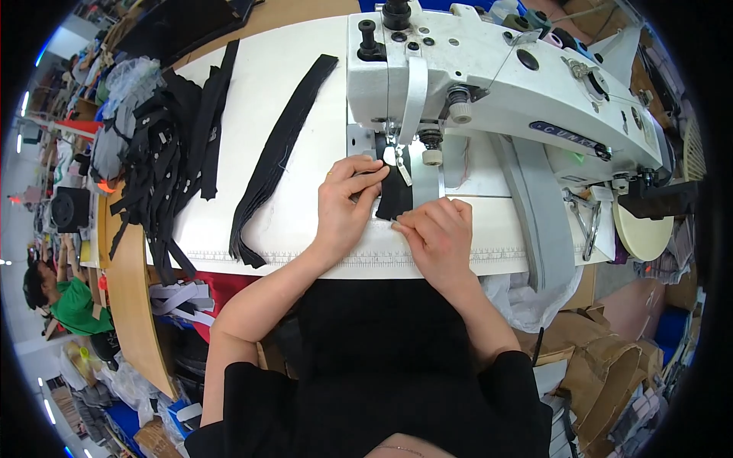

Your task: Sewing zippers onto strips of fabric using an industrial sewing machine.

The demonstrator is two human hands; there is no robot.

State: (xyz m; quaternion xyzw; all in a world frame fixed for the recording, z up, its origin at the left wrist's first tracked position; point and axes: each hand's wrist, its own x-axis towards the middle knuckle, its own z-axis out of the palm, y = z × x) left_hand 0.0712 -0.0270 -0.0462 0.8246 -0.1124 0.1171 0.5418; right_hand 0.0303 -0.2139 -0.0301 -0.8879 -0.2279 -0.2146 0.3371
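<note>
A short black fabric strip runs lengthwise from the sewing machine's presser foot toward me. My left hand lies along its left edge close to the foot, with thumb and fingers closed on the cloth. At the near end, my right hand pinches the corner between thumb and fingertips. The white sewing machine stands over the strip, its needle area just beyond my left fingertips. The strip's far end is partly hidden under the foot.
A folded stack of black strips lies left of my hands. Farther left, a heap of black pieces hangs over the table edge. Grey strips drape at the right, near scissors. A person in green is at far left.
</note>
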